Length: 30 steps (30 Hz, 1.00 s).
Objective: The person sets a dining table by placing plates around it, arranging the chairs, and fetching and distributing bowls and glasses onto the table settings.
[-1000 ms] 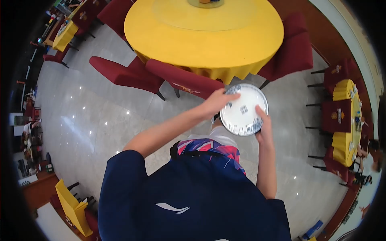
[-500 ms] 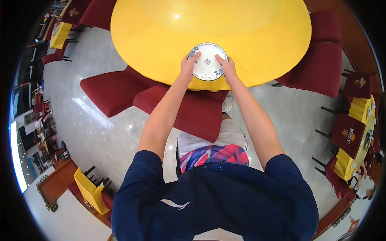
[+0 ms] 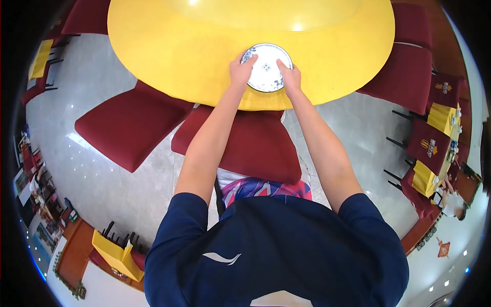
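Shifted forward from a second ago, the round white blue-patterned plate [image 3: 266,77] is being gripped at opposite sides by the left hand [image 3: 241,71] and right hand [image 3: 290,77] over the round yellow-clothed table [image 3: 179,56].

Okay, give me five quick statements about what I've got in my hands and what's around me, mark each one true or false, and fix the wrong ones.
1. The left hand and the right hand both hold the white plate. True.
2. The tablecloth in front is red. False: the tablecloth is yellow.
3. A dark red chair stands between the person's body and the table's near edge. True.
4. The white plate has no decoration. False: it has blue patterning near its rim and a small motif in the middle.
5. The dark blue shirt has long sleeves. False: they are short, leaving both forearms bare.
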Available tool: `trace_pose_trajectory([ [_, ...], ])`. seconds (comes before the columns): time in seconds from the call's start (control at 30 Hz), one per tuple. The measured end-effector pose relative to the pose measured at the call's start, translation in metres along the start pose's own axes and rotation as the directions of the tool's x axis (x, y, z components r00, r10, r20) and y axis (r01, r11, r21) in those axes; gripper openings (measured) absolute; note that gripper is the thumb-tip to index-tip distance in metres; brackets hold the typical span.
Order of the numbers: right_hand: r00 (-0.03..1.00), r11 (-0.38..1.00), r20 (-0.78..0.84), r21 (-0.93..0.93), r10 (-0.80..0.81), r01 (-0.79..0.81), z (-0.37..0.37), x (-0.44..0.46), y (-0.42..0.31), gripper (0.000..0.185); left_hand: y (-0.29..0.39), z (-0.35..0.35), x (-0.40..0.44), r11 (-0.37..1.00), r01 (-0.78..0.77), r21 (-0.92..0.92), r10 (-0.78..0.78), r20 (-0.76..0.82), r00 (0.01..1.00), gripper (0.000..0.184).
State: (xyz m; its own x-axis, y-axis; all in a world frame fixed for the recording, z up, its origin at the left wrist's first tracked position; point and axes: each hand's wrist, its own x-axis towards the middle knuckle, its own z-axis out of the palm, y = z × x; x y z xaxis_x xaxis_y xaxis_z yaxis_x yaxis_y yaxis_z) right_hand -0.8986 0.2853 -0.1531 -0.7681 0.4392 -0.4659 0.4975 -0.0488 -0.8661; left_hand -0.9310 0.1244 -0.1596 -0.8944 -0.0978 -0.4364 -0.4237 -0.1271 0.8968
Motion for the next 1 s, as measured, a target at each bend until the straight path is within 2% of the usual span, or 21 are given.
trace_pose_trajectory([
  [0.03,1.0,0.998,-0.011,-0.055,-0.004,0.003,0.0,0.001,0.002,0.054,0.0,-0.001,0.001,1.0,-0.003,-0.009,0.003,0.012,1.0,0.056],
  [0.07,1.0,0.998,-0.021,-0.058,-0.01,0.008,0.0,0.001,0.003,0.054,0.001,-0.003,0.0,0.994,-0.031,0.102,0.031,0.004,1.0,0.06],
  [0.1,0.987,0.964,-0.077,-0.238,-0.14,0.118,-0.001,-0.003,0.002,0.053,-0.003,-0.005,0.001,0.975,-0.06,0.213,0.062,0.001,0.998,0.063],
  [0.13,0.956,0.885,-0.103,-0.415,-0.276,0.211,-0.002,-0.006,0.0,0.052,-0.006,-0.007,0.003,0.977,-0.067,0.205,0.067,0.007,0.998,0.063],
  [0.17,0.954,0.882,-0.103,-0.419,-0.282,0.216,-0.003,-0.012,-0.004,0.052,-0.008,-0.01,0.001,0.951,-0.114,0.286,0.114,0.018,0.993,0.065],
  [0.23,0.794,0.601,-0.103,-0.713,-0.599,0.361,-0.011,-0.021,-0.002,0.045,-0.016,-0.024,-0.004,0.918,-0.133,0.374,0.114,0.073,0.991,0.067],
  [0.27,0.792,0.593,-0.093,-0.717,-0.603,0.367,-0.016,-0.025,-0.002,0.045,-0.016,-0.034,-0.01,0.922,-0.13,0.366,0.114,0.066,0.991,0.067],
  [0.33,0.847,0.597,-0.072,-0.741,-0.527,0.308,-0.027,-0.031,-0.006,0.037,-0.003,-0.056,-0.024,0.971,0.083,0.226,-0.122,0.164,0.979,0.063],
  [0.37,0.882,0.603,-0.046,-0.747,-0.469,0.282,-0.03,-0.033,-0.01,0.033,0.008,-0.071,-0.023,0.924,0.182,0.336,-0.271,0.242,0.932,0.058],
  [0.4,0.876,0.599,-0.036,-0.744,-0.48,0.298,-0.031,-0.038,-0.015,0.033,0.018,-0.085,-0.027,0.928,0.173,0.328,-0.258,0.234,0.937,0.058],
  [0.47,0.947,0.709,-0.062,-0.679,-0.315,0.191,-0.034,-0.047,-0.024,0.034,0.037,-0.113,-0.044,0.923,-0.002,0.385,-0.135,0.329,0.935,0.051],
  [0.5,0.945,0.706,-0.042,-0.676,-0.325,0.212,-0.043,-0.04,-0.015,0.034,0.047,-0.129,-0.057,0.925,-0.006,0.38,-0.122,0.311,0.942,0.051],
  [0.57,0.911,0.572,-0.023,-0.785,-0.412,0.24,-0.056,-0.019,0.01,0.032,0.067,-0.161,-0.092,0.754,-0.318,0.575,0.171,0.295,0.94,0.04],
  [0.6,0.905,0.571,-0.008,-0.778,-0.425,0.261,-0.051,-0.023,0.001,0.032,0.074,-0.177,-0.112,0.577,-0.448,0.683,0.334,0.304,0.892,0.036],
  [0.63,0.97,0.767,-0.028,-0.618,-0.242,0.173,-0.051,-0.037,-0.01,0.031,0.08,-0.189,-0.131,0.36,-0.529,0.768,0.475,0.337,0.813,0.032],
  [0.67,0.999,0.9,-0.002,-0.435,-0.035,0.031,-0.053,-0.051,-0.017,0.03,0.083,-0.194,-0.15,0.359,-0.519,0.776,0.477,0.326,0.816,0.032],
  [0.73,0.997,0.933,0.046,-0.354,-0.057,0.07,-0.05,-0.064,-0.023,0.029,0.083,-0.205,-0.18,0.626,-0.403,0.667,0.392,0.178,0.903,0.027],
  [0.8,0.994,0.956,0.089,-0.281,-0.059,0.082,-0.047,-0.087,-0.021,0.027,0.076,-0.21,-0.198,0.606,-0.36,0.709,0.375,0.144,0.916,0.02],
  [0.87,0.982,0.991,0.173,-0.094,-0.078,0.095,-0.031,-0.107,-0.029,0.026,0.071,-0.208,-0.202,0.562,-0.411,0.717,0.563,0.032,0.826,0.014],
  [0.9,0.975,0.996,0.212,-0.04,-0.068,0.078,-0.016,-0.119,-0.041,0.025,0.076,-0.205,-0.202,0.592,-0.375,0.714,0.563,-0.034,0.825,0.01],
  [1.0,0.954,0.996,0.293,-0.038,-0.062,0.076,0.054,-0.13,-0.067,0.024,0.077,-0.205,-0.202,0.599,-0.326,0.732,0.553,-0.084,0.829,0.008],
])
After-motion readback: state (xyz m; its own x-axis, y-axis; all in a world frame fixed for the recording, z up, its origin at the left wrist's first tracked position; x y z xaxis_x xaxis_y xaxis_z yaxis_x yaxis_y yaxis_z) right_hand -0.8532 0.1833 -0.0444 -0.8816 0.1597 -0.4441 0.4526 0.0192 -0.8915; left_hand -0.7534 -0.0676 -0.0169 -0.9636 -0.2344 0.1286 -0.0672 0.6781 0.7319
